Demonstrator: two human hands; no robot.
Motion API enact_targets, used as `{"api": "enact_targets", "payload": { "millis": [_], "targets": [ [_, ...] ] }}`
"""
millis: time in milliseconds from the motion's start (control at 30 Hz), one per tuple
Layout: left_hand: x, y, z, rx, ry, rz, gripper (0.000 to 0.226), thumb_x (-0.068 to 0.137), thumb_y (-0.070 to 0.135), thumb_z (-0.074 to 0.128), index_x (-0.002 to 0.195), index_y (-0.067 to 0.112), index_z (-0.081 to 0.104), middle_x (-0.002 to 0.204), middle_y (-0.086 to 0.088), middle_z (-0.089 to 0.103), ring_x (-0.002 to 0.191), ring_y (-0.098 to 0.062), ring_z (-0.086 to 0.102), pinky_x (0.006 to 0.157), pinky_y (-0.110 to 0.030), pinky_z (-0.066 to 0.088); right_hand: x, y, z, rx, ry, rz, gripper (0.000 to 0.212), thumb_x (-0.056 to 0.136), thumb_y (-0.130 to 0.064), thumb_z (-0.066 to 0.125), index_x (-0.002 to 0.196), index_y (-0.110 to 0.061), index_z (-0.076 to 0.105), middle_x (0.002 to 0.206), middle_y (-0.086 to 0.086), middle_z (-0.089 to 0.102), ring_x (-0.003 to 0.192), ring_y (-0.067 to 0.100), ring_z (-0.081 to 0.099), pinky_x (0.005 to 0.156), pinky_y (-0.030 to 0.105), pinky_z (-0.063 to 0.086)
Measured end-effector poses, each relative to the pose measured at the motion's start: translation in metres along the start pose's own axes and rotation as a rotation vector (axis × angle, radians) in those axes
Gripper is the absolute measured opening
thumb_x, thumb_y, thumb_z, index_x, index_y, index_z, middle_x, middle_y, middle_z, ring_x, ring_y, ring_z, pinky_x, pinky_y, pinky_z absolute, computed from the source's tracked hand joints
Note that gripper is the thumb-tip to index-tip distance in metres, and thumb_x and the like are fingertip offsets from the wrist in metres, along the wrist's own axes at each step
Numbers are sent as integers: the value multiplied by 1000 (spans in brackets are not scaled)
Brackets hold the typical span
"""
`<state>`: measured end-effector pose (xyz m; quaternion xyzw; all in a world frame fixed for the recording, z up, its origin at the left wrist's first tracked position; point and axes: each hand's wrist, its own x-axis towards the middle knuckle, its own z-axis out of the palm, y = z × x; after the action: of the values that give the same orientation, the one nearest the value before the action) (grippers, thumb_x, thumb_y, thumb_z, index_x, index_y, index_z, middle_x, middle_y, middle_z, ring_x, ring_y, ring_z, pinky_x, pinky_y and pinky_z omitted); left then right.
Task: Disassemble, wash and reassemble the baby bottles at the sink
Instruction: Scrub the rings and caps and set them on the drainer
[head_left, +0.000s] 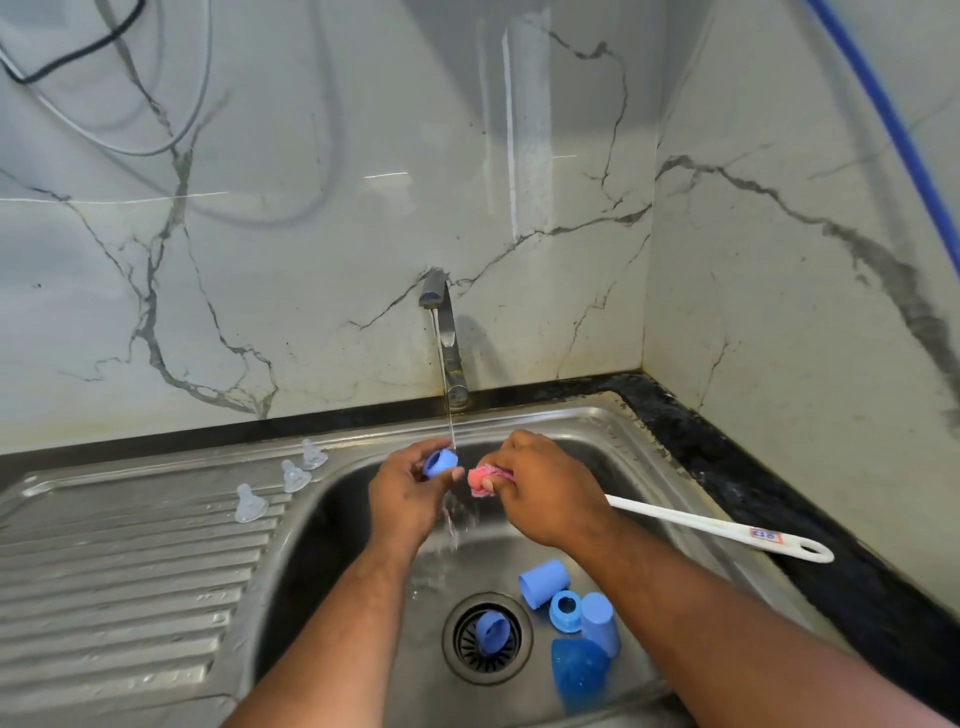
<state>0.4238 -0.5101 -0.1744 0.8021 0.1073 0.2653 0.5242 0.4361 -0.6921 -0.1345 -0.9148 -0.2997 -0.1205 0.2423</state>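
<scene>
Marble-backed steel surface (130, 571): three clear teats (291, 475) are parked left, likely to drain. A blue ring (440, 462) is pinched by the left hand (410, 499) under the tap stream (451, 431) for rinsing. The brush's pink sponge (483, 480) is clamped in right hand (545, 499) fingers. Other blue parts (566, 608) are left in the basin (332, 519).

Walls (311, 234): glossy white marble-look panels, grey-veined, meeting in a corner at right. Desk (753, 467): black speckled stone. Cables (72, 56) hang upper left; blue hose (885, 117) upper right.
</scene>
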Motion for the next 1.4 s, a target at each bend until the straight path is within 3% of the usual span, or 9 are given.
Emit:
{"api": "enact_targets", "payload": {
  "millis": [233, 367, 533, 667, 800, 900, 1067, 1233, 1400],
  "targets": [
    [-20, 13, -45, 117, -59, 23, 43, 75, 12, 89, 114, 15, 72, 100, 5, 71, 90, 0, 65, 87, -16, 54, -15, -21, 0, -4, -58, -70, 23, 102, -34, 54, 118, -39, 70, 109, -10, 52, 105, 11, 50, 84, 31, 49],
    [-28, 1, -110, 213, 77, 56, 34, 76, 17, 89, 107, 20, 76, 99, 4, 75, 87, -4, 68, 77, -6, 46, -21, -37, 5, -27, -111, -131, 24, 102, -35, 53, 120, -38, 69, 110, -11, 51, 108, 8, 48, 84, 30, 49],
    [-34, -31, -180, 326, 316, -22, 43, 72, 6, 89, 112, 15, 75, 104, -5, 73, 95, -23, 68, 90, -28, 50, -23, -48, 14, -99, -154, -189, 26, 103, -38, 51, 123, -38, 67, 111, -13, 50, 110, 8, 47, 85, 31, 50],
    [-29, -45, -195, 253, 307, -221, 65, 73, -6, 83, 132, 10, 61, 107, -4, 68, 99, -23, 65, 93, -27, 47, -21, -40, 19, -129, -187, -192, 27, 103, -40, 51, 125, -38, 66, 109, -14, 49, 107, 7, 47, 85, 31, 50],
    [-16, -53, -199, 326, 287, -271, 77, 71, -2, 86, 140, 12, 55, 120, -9, 71, 111, -27, 66, 105, -37, 49, -16, -33, 18, -100, -198, -199, 27, 102, -39, 54, 126, -41, 66, 109, -16, 51, 102, 2, 44, 83, 25, 45],
    [-12, -52, -200, 375, 260, -295, 80, 70, 8, 91, 140, 15, 54, 124, -7, 68, 114, -28, 63, 103, -39, 49, -13, -28, 14, -31, -180, -204, 25, 100, -37, 59, 122, -42, 69, 105, -16, 53, 95, 0, 46, 82, 22, 43],
    [-8, -36, -196, 414, 288, -139, 79, 68, 24, 94, 138, 14, 57, 128, -6, 67, 119, -28, 62, 104, -38, 48, -3, -16, 9, 22, -147, -165, 21, 97, -36, 64, 115, -43, 73, 101, -15, 57, 94, 4, 55, 86, 30, 50],
    [-11, -22, -174, 405, 290, 54, 48, 80, 21, 86, 124, 15, 66, 118, -3, 70, 114, -23, 64, 102, -40, 51, 0, -2, 3, 17, -190, -97, 23, 96, -42, 64, 117, -40, 74, 101, -13, 58, 96, 8, 57, 89, 30, 49],
    [-16, -16, -156, 366, 254, 169, 34, 83, 14, 83, 115, 15, 71, 103, 1, 73, 97, -13, 65, 92, -22, 47, 0, 5, 0, 21, -249, -4, 17, 98, -41, 63, 105, -37, 78, 87, -19, 55, 91, 8, 58, 86, 30, 50]
  ]
}}
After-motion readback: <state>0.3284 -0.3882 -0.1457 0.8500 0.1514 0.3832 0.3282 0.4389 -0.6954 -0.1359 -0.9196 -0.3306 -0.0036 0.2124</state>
